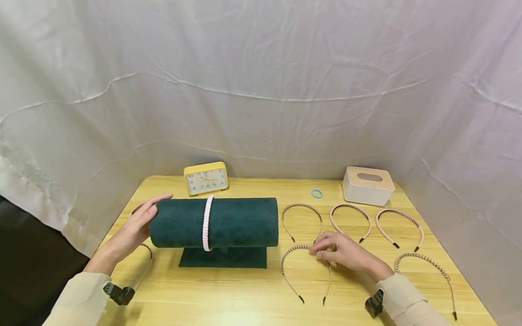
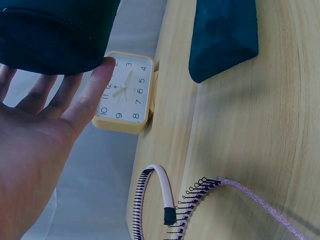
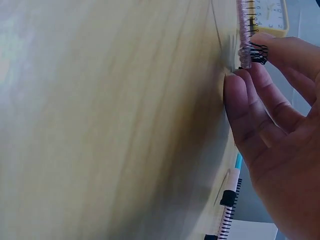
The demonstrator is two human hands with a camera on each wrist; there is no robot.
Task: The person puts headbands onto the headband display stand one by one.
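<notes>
Your beige sleeves [image 1: 80, 296] come nearest, a small black camera [image 1: 121, 294] at each wrist; your left hand [image 1: 128, 235] touches the left end of a dark green velvet display roll [image 1: 245, 223] with fingers extended; a pale pink headband [image 1: 206, 224] circles that roll slightly left of its middle; your right hand [image 1: 342, 251] pinches the arch of a toothed headband [image 1: 298, 246], right of the roll, its tips toward you; four more headbands [image 1: 351, 205] lie behind and right of it on the wooden tabletop [image 1: 202, 306]; a yellow alarm clock [image 1: 206, 180] stands behind the roll; a tissue box [image 1: 367, 189] sits back right, near a blue ring [image 1: 316, 193].
</notes>
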